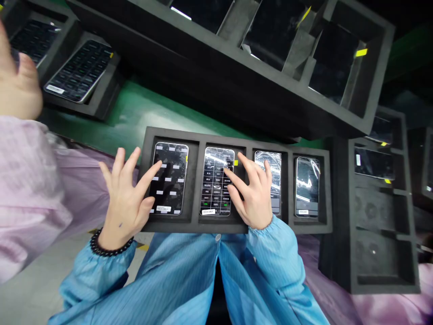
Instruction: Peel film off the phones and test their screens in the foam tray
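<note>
A dark foam tray [196, 180] with several compartments lies in front of me, one phone in each. My left hand [126, 194], fingers spread, has its index fingertip at the left edge of the leftmost phone [171, 180]. That screen is black with small pale rectangles. My right hand [253, 192] is also spread, its index fingertip at the screen of the second phone [213, 194], which shows a grid of text with green entries. Behind the right hand, the third phone [275, 167] is partly hidden. The fourth phone [307, 185] shows a grey, reflecting screen.
A large foam tray [368, 104] with dark phones spans the top. Upper left, another tray [108, 90] holds phones beside a person's hand [20, 85] in a pink sleeve. At right stands a foam tray [412, 243] with phones in its upper part. The surface [135, 108] is green.
</note>
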The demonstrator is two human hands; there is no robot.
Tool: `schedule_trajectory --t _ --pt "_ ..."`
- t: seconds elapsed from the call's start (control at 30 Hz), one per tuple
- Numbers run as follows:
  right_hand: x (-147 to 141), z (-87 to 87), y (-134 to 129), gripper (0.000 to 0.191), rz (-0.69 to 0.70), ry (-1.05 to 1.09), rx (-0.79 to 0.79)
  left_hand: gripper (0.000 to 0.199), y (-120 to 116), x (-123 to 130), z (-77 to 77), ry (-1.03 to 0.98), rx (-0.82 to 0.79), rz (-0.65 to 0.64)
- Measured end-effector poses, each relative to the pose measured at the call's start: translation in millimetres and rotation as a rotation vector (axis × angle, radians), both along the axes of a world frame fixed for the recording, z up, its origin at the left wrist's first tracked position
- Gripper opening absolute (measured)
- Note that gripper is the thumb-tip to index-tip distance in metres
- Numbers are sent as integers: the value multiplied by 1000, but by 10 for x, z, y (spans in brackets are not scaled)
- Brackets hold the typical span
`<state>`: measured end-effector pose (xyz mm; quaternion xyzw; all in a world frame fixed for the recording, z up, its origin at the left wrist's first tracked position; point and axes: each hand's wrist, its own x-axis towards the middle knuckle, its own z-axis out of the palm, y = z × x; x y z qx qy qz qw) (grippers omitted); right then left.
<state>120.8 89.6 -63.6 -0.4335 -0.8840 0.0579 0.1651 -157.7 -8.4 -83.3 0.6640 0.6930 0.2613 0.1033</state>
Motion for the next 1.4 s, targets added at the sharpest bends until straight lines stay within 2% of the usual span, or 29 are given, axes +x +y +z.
schedule_trajectory --t 0.07,0.17,0.3,0.4,0.6,0.83,0.97,1.07,1.2,1.4 --pt "23 8 -18 27 54 20 -7 61 0 3 4 -6 3 8" --pt "50 20 -35 41 136 114 -29 62 18 10 8 -18 17 15" --pt "19 25 -18 34 27 70 -33 63 53 14 2 -21 43 2" --pt "-56 24 8 43 -30 -41 -46 62 64 13 -8 -27 46 -8" --pt "-155 20 35 51 -3 -169 -119 62 54 8 -14 -39 24 -2" --pt "-103 24 -5 56 -71 17 -91 65 40 7 -23 -51 44 9" --pt "-65 70 7 44 -84 26 -79 66 46 9 -33 -58 46 24" --pt "-75 162 80 35 -59 -11 -74 68 94 -21 -32 -56 35 21" --pt "-197 256 225 36 20 -111 -83 70 212 -85 -34 -7 20 -2" --pt "-394 197 338 41 117 -178 -63 67 310 -111 -20 49 7 -4"
